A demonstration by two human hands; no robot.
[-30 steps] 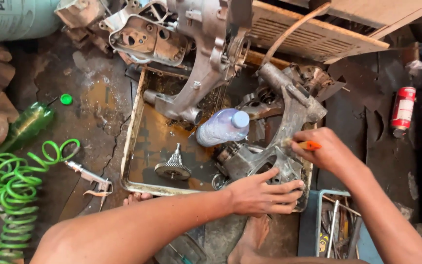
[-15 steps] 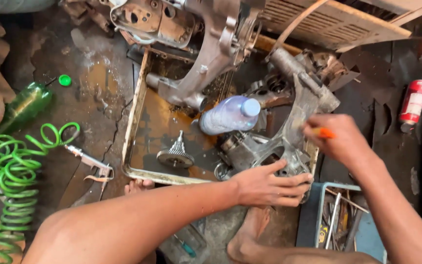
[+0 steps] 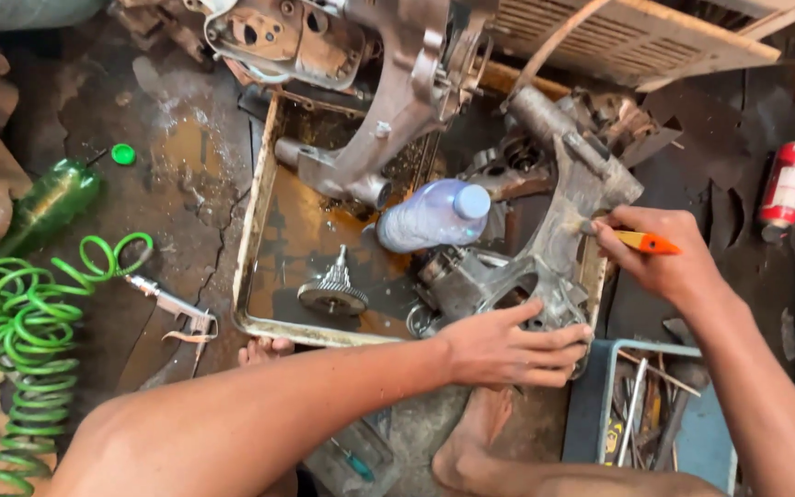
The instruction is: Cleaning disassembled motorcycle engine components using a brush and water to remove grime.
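We look down on an oily metal tray (image 3: 252, 221) on a cracked, stained floor. Our right hand (image 3: 660, 256) is closed around an orange-handled tool (image 3: 648, 243); its working end is hidden against the grey engine casing (image 3: 545, 258), so we cannot tell what kind of tool it is. Our left hand (image 3: 508, 348) lies flat, fingers spread, on the casing's lower end at the tray's near right corner, covering much of it. One plastic bottle (image 3: 434, 216) with a pale cap lies on its side mid-tray, just beside the casing. One gear on a shaft (image 3: 333, 293) stands near the tray's near edge. A second, larger casing (image 3: 388, 101) overhangs the far edge, its top cut off. Off the tray's left side: one green bottle (image 3: 43, 207), one green coiled hose (image 3: 20, 340), partly cut off. One red can (image 3: 784, 189) lies far right. A blue tool bin (image 3: 646, 414) holds several tools, too cluttered to count.
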